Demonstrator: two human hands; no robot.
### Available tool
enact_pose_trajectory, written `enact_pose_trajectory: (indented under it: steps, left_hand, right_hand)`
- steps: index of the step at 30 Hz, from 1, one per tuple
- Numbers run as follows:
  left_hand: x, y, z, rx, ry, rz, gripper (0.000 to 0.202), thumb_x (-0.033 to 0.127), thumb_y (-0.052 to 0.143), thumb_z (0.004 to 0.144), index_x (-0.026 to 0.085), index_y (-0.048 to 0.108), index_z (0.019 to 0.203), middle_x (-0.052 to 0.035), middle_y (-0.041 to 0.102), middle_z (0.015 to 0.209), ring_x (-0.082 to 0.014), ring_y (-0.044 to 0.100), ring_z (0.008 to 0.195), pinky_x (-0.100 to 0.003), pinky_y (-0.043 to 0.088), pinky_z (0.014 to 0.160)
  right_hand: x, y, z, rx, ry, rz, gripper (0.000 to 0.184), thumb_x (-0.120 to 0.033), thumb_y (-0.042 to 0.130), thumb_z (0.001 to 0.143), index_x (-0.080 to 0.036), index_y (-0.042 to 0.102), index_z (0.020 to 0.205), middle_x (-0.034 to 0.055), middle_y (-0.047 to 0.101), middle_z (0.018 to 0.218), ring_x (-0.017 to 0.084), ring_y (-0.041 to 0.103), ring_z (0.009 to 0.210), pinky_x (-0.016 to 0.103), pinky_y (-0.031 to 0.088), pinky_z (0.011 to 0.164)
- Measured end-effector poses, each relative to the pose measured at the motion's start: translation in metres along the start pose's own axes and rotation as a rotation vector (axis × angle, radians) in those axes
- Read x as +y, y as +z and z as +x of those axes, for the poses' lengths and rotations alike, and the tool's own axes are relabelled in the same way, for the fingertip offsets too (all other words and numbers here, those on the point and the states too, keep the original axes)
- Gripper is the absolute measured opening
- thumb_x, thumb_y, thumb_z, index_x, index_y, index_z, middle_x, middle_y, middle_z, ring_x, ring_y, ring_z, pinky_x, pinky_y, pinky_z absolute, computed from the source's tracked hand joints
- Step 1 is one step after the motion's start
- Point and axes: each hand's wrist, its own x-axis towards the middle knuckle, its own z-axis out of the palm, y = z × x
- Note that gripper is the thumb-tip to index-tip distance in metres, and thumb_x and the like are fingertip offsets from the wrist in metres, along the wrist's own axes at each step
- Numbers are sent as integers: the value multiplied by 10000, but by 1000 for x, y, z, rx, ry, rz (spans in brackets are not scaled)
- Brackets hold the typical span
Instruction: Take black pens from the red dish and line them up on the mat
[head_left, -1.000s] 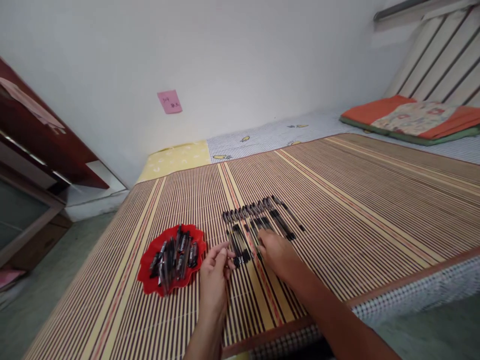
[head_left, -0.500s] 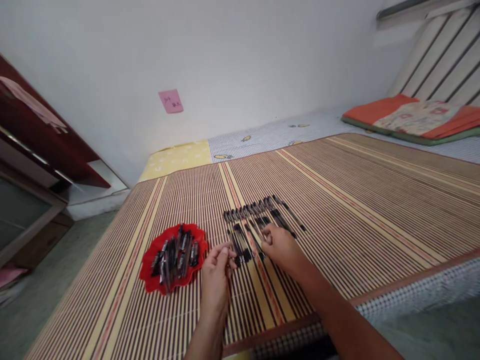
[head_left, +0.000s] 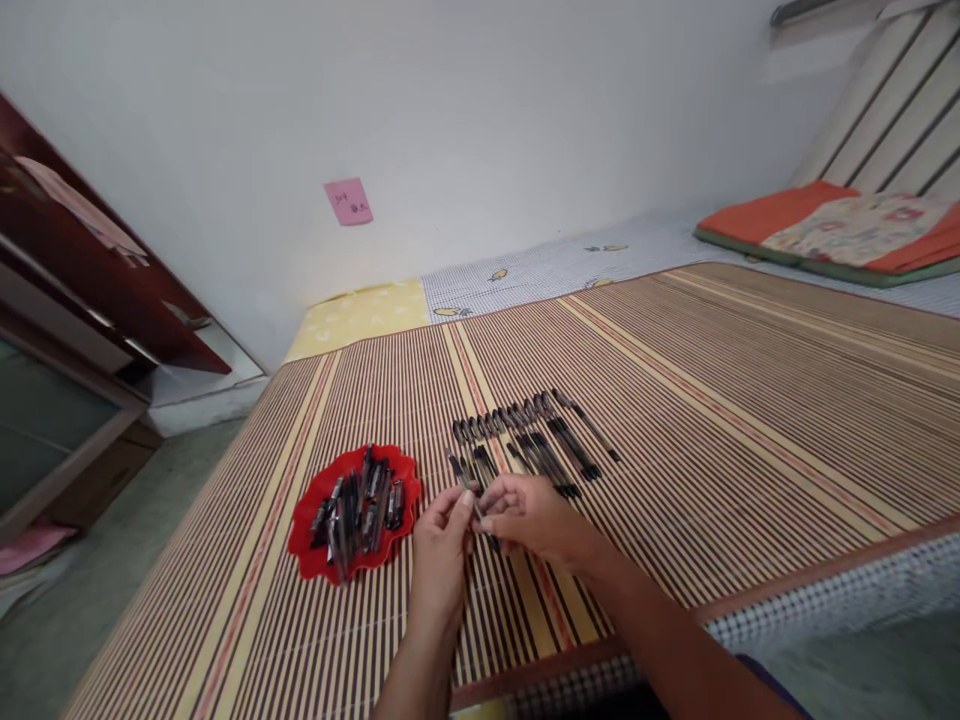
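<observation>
My left hand [head_left: 442, 535] pinches a slim dark-tipped pen [head_left: 457, 468] between thumb and fingers, its dark end pointing away from me. Close beside it, my right hand [head_left: 529, 515] has its thumb and fingers closed at the pen's near end; the hands hide much of it. Just beyond them, a row of dark pen caps [head_left: 501, 422] lies on the striped mat [head_left: 360, 390]. Groups of slender dark pen pieces [head_left: 544, 460] lie below that row, partly covered by my right hand. One longer pen [head_left: 589, 425] slants at the row's right end.
A red wavy-edged plate [head_left: 300, 540] holding several dark pen parts [head_left: 367, 505] sits left of my hands. Behind the mat are a patterned sheet [head_left: 525, 280] and a white wall with a pink note [head_left: 348, 202]. A folded orange cloth [head_left: 780, 215] lies far right.
My right hand has moved left and toward me, from the pen pieces to my left hand. The pen now shows between both hands. The view has shifted slightly.
</observation>
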Motion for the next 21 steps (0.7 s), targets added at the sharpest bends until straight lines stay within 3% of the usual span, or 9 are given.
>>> enact_pose_trajectory:
  steps: [3, 8, 16, 18, 21]
  left_hand:
    - [2, 0, -1, -35, -29, -15, 278, 391, 805, 693, 170, 682, 808, 19, 631, 692, -99, 536, 587, -214, 424, 586]
    - [8, 5, -8, -160, -26, 161, 273, 415, 771, 718, 175, 661, 784, 63, 507, 557, -75, 398, 478, -195, 295, 481]
    - [11, 6, -17, -225, 122, 405, 244, 417, 660, 834, 176, 682, 804, 14, 573, 680, -132, 487, 656, -229, 354, 611]
    - [10, 5, -16, -253, 79, 393, 339, 468, 584, 881, 165, 683, 766, 26, 510, 599, -119, 444, 585, -227, 328, 561]
    - [8, 4, -14, -323, -107, 284, 486, 559, 477, 909, 144, 677, 754, 70, 366, 476, -86, 266, 424, -237, 195, 437]
  right_hand:
    - [-4, 1, -1, 28, -16, -59, 206, -324, 714, 689, -178, 590, 766, -60, 574, 581, 93, 550, 475, 217, 446, 467]
    - [-9, -23, 5, 259, -73, 0, 322, -490, 646, 778, -172, 606, 801, -24, 617, 628, 83, 521, 465, 204, 395, 434]
    - [-7, -33, 4, 223, -125, 58, 309, -463, 707, 774, -173, 621, 712, -35, 576, 509, 87, 498, 455, 212, 374, 457]
    - [-12, -33, 0, 212, -137, 43, 299, -449, 713, 779, -171, 629, 709, -36, 572, 504, 86, 496, 460, 215, 377, 470]
    - [-17, -35, -3, 197, -149, 4, 296, -445, 722, 778, -170, 636, 709, -40, 565, 495, 85, 489, 455, 216, 373, 471]
